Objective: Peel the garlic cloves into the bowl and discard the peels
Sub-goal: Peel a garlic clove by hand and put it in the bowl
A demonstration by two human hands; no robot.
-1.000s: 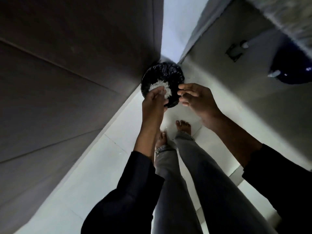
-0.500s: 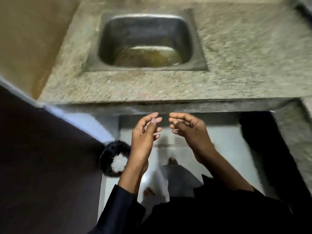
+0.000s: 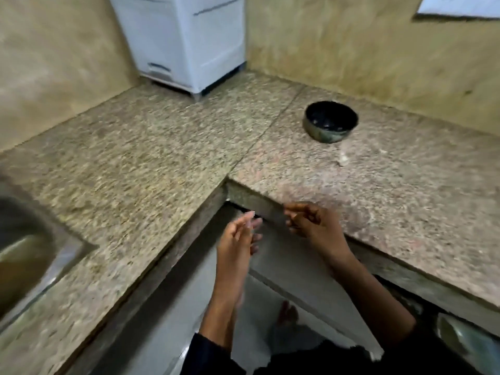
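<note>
Our left hand (image 3: 238, 236) and right hand (image 3: 315, 221) hang in front of the counter (image 3: 162, 147) edge, fingers loose and a little bent, holding nothing. The bowl (image 3: 330, 125) sits far back on the counter; a small pale bit (image 3: 343, 158), maybe peel or a clove, lies near it. We think we should reach slowly, pinch that bit gently, and not bump the bowl.

L-shaped speckled granite countertop (image 3: 167, 147) fills the corner; seam runs diagonally across it. Mottled yellow-beige walls (image 3: 351, 41) behind. White plastic appliance (image 3: 186, 41) stands in the corner. Steel sink (image 3: 24, 253) at left edge. Pale floor (image 3: 173, 328) below. Frame blurred.
</note>
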